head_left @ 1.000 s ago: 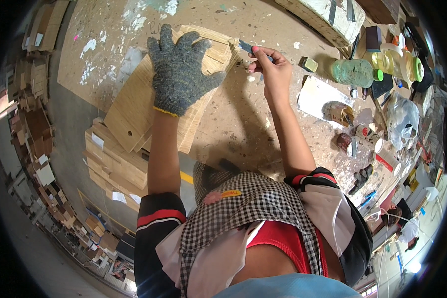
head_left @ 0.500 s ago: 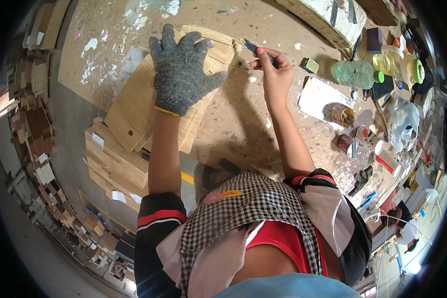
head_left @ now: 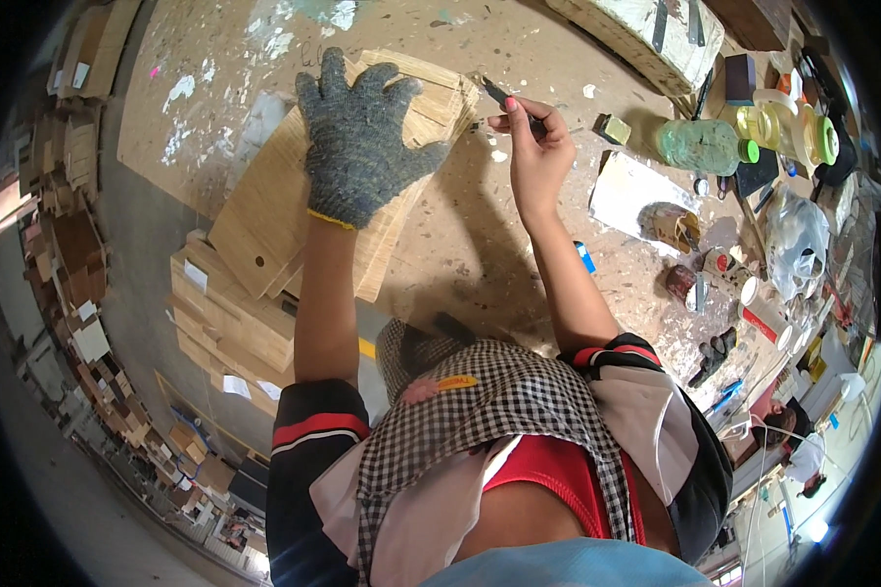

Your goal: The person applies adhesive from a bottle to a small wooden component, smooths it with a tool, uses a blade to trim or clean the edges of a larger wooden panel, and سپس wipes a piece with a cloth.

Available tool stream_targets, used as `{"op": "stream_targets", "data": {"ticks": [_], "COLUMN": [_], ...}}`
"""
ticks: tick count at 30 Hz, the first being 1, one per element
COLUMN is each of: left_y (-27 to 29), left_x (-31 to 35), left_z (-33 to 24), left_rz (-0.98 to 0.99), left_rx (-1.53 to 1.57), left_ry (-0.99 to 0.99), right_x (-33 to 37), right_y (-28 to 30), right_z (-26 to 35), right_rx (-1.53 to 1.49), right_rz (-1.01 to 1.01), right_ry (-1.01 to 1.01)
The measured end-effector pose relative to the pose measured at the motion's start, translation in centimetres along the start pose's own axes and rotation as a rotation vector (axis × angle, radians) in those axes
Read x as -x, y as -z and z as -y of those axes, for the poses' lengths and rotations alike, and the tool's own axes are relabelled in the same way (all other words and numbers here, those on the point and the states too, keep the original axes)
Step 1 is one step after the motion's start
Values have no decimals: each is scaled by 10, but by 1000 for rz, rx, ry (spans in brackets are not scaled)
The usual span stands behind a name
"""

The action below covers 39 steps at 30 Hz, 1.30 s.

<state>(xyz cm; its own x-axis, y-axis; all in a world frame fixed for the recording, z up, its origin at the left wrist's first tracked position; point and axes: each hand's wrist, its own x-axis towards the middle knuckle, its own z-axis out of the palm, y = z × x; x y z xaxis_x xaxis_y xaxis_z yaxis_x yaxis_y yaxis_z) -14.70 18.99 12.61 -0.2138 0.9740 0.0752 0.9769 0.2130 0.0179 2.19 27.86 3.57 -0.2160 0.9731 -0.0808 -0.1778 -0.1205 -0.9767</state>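
My left hand point(head_left: 362, 147), in a grey knit glove with a yellow cuff, lies flat with fingers spread on a stack of light wooden boards point(head_left: 255, 215). The boards are fanned out at different angles, and the glove hides part of the top one. My bare right hand point(head_left: 540, 161) pinches a small dark putty knife point(head_left: 494, 93) between thumb and fingers. Its blade tip is at the right end of the upper boards; whether it touches them I cannot tell. A little pale stuff shows near the tip.
More boards point(head_left: 230, 308) are stacked below the paint-spotted bench point(head_left: 450, 254). On the right are a small block point(head_left: 613, 129), a white sheet point(head_left: 636, 196), a green-capped bottle point(head_left: 700, 147), a brown cup point(head_left: 671, 225) and cans. A long pale box point(head_left: 646, 39) lies at the back.
My right hand has shifted slightly left, and the putty knife has turned so its blade looks narrower. A blue object has come into sight beside my right forearm. My left hand stays put.
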Motion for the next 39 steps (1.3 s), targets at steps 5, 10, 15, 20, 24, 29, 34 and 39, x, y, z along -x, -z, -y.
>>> {"op": "stream_targets", "data": {"ticks": [5, 10, 15, 20, 24, 29, 34, 39], "left_y": [0, 0, 4, 3, 1, 3, 2, 2], "left_x": [1, -1, -2, -1, -1, -1, -2, -1], "left_z": [1, 1, -1, 2, 1, 0, -1, 1], "left_rz": [1, 11, -1, -1, -5, 6, 27, 11], "left_rx": [-22, -29, -11, -2, -15, -20, -38, -32], "left_ry": [-1, -6, -1, -9, -10, -4, 2, -6], "right_x": [4, 5, 2, 11, 17, 16, 15, 15], "right_y": [1, -2, 11, 21, 24, 20, 21, 19], "right_z": [3, 0, 6, 18, 18, 15, 17, 15], "right_rx": [14, 35, -184, -216, -180, -168, -173, -170], "right_rz": [25, 43, 49, 101, 118, 135, 106, 125], "right_ry": [-42, -10, -177, -385, -381, -381, -373, -347]}}
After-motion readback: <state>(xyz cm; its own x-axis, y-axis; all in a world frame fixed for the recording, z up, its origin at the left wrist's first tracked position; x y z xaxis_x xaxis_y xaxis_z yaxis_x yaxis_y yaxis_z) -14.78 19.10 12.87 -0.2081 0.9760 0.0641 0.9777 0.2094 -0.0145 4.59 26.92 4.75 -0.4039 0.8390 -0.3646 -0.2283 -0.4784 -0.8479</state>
